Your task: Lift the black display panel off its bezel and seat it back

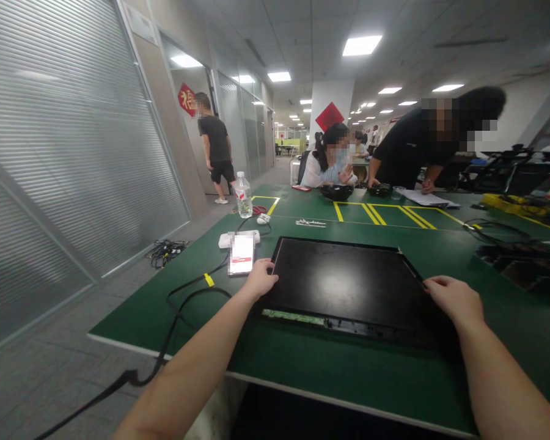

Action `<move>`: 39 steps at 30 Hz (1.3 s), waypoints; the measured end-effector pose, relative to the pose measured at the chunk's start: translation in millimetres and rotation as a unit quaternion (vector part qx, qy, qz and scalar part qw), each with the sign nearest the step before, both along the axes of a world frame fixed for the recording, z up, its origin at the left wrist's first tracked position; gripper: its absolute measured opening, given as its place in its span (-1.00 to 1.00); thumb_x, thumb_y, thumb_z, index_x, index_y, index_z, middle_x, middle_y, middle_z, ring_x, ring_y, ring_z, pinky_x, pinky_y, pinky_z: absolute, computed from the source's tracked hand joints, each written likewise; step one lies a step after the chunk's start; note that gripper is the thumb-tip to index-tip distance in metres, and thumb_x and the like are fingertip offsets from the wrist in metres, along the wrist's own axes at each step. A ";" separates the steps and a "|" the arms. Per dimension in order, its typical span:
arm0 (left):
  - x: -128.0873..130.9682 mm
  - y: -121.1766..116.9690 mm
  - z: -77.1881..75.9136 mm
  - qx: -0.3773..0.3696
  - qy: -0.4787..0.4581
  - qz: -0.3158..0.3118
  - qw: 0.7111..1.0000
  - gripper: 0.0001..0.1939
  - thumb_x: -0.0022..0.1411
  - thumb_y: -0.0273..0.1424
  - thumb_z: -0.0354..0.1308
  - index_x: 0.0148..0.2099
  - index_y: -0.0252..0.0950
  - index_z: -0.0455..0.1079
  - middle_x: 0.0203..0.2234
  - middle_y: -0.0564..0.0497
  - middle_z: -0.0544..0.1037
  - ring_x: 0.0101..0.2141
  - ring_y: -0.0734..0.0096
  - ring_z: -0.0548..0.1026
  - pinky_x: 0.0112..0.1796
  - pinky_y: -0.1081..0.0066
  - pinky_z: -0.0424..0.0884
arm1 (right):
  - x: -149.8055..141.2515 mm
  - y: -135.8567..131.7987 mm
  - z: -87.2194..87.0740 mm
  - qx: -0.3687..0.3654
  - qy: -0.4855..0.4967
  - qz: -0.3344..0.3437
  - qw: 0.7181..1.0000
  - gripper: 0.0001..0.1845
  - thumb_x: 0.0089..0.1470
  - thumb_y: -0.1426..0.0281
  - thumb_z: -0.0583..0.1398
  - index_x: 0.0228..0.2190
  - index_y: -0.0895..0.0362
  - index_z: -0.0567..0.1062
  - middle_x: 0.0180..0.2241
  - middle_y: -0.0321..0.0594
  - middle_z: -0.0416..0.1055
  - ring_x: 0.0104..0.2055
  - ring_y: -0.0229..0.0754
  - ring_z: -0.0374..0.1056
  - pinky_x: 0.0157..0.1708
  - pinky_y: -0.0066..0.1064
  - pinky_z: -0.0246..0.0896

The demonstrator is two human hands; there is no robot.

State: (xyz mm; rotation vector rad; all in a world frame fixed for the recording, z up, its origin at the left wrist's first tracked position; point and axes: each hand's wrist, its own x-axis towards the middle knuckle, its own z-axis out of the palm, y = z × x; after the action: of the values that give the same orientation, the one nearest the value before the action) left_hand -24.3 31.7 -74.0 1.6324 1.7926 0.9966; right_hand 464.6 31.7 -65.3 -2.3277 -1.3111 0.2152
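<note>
A dark display panel point(343, 281) in a thin black frame lies over the green table. Along its near edge a strip of green circuit board point(293, 318) is exposed, beside a black bar. My left hand point(261, 278) is closed on the panel's left edge, the thumb near the top of the rim. On the opposite side, my right hand point(458, 296) pinches the right edge between thumb and fingers. The undersides of both grips are hidden. Just beyond my left hand is a phone point(241, 253) with a lit screen.
A water bottle point(243, 195), a white power strip point(227, 240) and a black cable point(183, 287) are on the left of the green table point(165, 311). Small white parts point(310, 223) lie behind the panel. Two people are across the table; papers point(426, 197) lie there. Dark parts point(522, 263) stand right.
</note>
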 end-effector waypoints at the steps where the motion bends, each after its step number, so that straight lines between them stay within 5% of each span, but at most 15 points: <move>1: 0.4 -0.5 0.8 0.000 0.005 -0.002 1.000 -0.74 0.01 -0.63 0.29 -0.20 -0.35 0.62 0.25 -0.28 0.49 0.27 0.01 0.44 0.18 0.25 0.38 | 0.2 0.0 -0.1 -0.005 -0.001 0.001 1.000 -0.62 0.12 0.16 0.16 -0.21 0.04 0.71 -0.16 0.01 0.64 -0.17 0.17 0.52 -0.28 -0.18 0.32; 16: 7.7 -10.9 6.4 0.024 0.098 -0.007 0.995 -0.88 0.20 -0.50 0.31 -0.18 -0.32 0.47 0.18 -0.34 0.46 0.26 0.03 0.43 0.31 0.18 0.25 | 3.1 2.1 -0.8 -0.030 -0.007 -0.012 0.999 -0.53 0.06 0.07 0.11 -0.19 0.00 0.69 -0.14 0.02 0.63 -0.18 0.21 0.51 -0.32 -0.14 0.33; 29: 9.2 -15.6 13.6 -0.007 0.034 0.002 0.999 -0.73 0.12 -0.58 0.36 -0.24 -0.27 0.32 0.19 -0.37 0.41 0.27 0.03 0.42 0.31 0.21 0.23 | 7.5 5.2 -0.7 -0.080 -0.010 -0.034 0.996 -0.41 0.10 0.01 0.03 -0.06 0.03 0.64 0.02 0.04 0.60 -0.02 0.30 0.50 -0.26 -0.09 0.39; 39: 6.0 -15.2 11.5 -0.005 0.028 -0.007 1.000 -0.69 0.08 -0.54 0.40 -0.26 -0.23 0.32 0.16 -0.25 0.42 0.23 0.09 0.44 0.29 0.21 0.25 | 5.6 4.4 -3.3 -0.025 -0.002 -0.044 0.999 -0.65 0.03 0.07 0.11 -0.32 -0.08 0.64 -0.12 0.05 0.63 -0.11 0.30 0.54 -0.28 -0.04 0.42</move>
State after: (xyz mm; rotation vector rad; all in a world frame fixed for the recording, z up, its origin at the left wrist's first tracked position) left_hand -18.3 16.5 -62.6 1.6797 1.8179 0.9420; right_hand 470.2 36.2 -68.6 -2.4223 -1.2158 0.2168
